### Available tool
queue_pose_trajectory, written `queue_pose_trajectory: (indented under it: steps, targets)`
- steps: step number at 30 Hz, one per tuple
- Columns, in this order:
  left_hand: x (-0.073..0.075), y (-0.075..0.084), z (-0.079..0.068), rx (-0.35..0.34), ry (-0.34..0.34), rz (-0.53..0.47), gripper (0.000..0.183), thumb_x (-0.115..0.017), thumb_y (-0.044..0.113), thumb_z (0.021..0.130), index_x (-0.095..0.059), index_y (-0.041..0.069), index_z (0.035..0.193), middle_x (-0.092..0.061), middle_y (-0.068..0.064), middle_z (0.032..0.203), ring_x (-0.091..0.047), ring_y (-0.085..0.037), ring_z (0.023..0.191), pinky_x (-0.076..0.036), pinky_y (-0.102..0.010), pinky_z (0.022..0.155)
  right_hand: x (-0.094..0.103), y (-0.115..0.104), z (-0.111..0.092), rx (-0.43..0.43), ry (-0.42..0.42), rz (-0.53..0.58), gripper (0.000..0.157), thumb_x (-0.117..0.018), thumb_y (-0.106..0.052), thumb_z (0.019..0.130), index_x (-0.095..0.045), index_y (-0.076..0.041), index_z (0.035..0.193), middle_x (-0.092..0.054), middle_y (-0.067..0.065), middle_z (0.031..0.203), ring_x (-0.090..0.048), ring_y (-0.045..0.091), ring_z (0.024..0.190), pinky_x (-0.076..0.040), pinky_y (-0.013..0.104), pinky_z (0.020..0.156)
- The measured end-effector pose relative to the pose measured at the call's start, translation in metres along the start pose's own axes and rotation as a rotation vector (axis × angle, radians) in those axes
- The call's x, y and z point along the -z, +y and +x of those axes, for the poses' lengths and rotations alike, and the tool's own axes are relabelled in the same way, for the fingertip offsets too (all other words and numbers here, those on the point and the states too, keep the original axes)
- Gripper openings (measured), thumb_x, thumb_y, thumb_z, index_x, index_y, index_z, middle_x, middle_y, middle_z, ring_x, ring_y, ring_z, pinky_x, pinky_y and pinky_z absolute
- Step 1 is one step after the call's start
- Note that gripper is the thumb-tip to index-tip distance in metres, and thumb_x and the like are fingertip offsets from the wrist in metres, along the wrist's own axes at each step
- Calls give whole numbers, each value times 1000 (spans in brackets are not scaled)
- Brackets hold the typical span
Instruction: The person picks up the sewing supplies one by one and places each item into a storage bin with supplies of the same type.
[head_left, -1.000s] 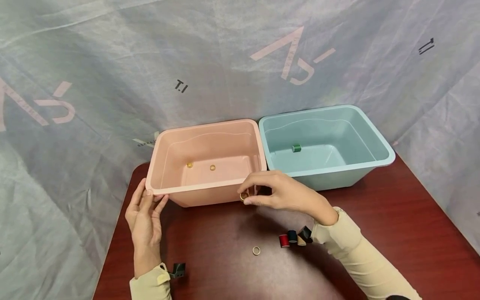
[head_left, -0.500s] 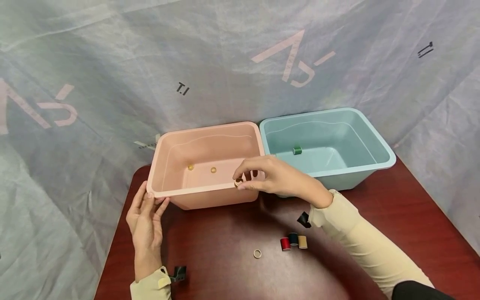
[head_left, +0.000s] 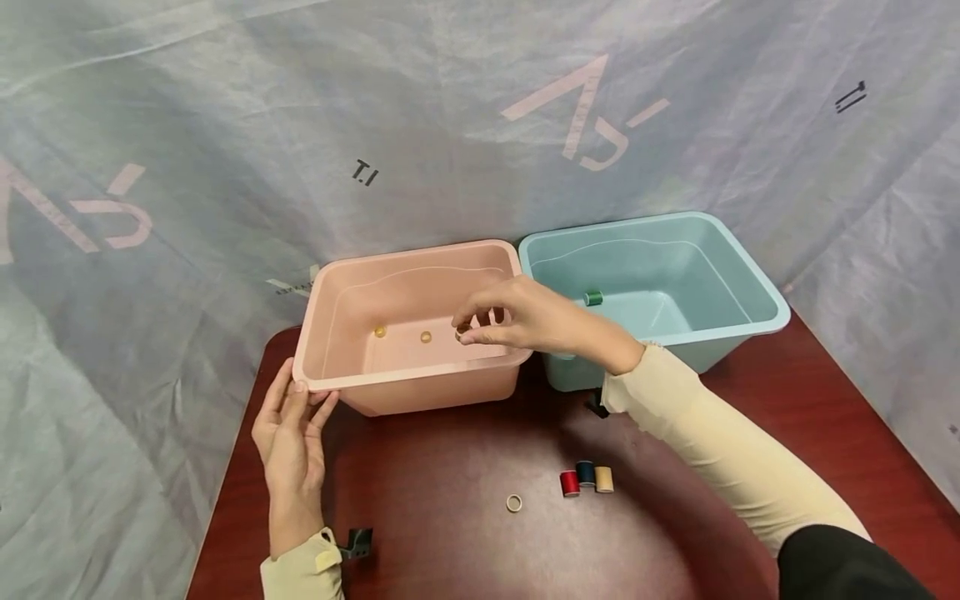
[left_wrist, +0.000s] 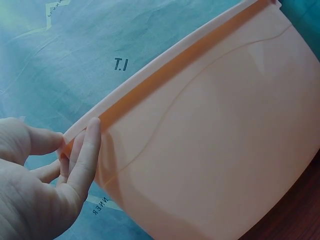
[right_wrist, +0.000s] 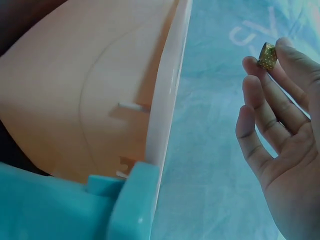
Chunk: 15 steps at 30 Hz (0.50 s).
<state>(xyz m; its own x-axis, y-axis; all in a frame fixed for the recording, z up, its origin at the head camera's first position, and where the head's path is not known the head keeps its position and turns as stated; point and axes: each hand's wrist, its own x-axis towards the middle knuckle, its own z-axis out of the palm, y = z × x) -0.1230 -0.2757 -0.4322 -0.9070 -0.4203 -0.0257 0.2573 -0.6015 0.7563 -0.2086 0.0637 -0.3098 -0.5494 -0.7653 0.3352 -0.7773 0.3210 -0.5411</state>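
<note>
My right hand is over the right part of the pink basin, pinching a gold, dimpled ring thimble between thumb and index finger. The other fingers are loosely bent. At the basin's front left corner, my left hand holds the rim, thumb and fingers on either side of it in the left wrist view. Inside the basin lie two more thimbles. Another thimble lies on the table in front. Right of it stand a red thread spool, a dark blue spool and a beige spool.
A light blue basin stands against the pink one's right side, with a green thread spool inside. Both sit at the back of the dark red table, before a grey cloth backdrop.
My right hand has moved up and left with the thimble, from in front of the pink basin, past its front rim, to over its inside. The left hand stays at the corner.
</note>
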Motion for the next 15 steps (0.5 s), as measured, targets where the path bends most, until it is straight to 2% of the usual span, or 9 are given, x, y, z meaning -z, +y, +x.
queue_pose_trajectory:
  steps: [4, 8, 15]
  targets:
    - [-2, -2, 3, 4, -7, 0, 48, -63, -2, 101, -55, 0, 148, -58, -14, 109, -71, -21, 75, -68, -34, 72, 4, 6, 11, -12, -38, 6, 12, -76, -22, 98, -77, -13, 106, -76, -6, 97, -62, 8, 82, -58, 32, 74]
    - [-2, -3, 7, 4, 0, -2, 48, -63, -2, 101, -56, 1, 148, -58, -15, 109, -70, -21, 74, -68, -34, 72, 7, 11, 25, -15, -68, -11, 14, -75, -24, 98, -77, -13, 107, -76, -7, 96, -64, 8, 81, -58, 28, 74]
    - [1, -3, 11, 15, 8, -58, 48, -62, -4, 100, -56, -1, 148, -59, -17, 110, -70, -22, 72, -68, -35, 70, 5, 20, 52, -60, -122, -40, 10, -74, -27, 99, -77, -18, 104, -75, -7, 94, -65, 8, 85, -58, 28, 78]
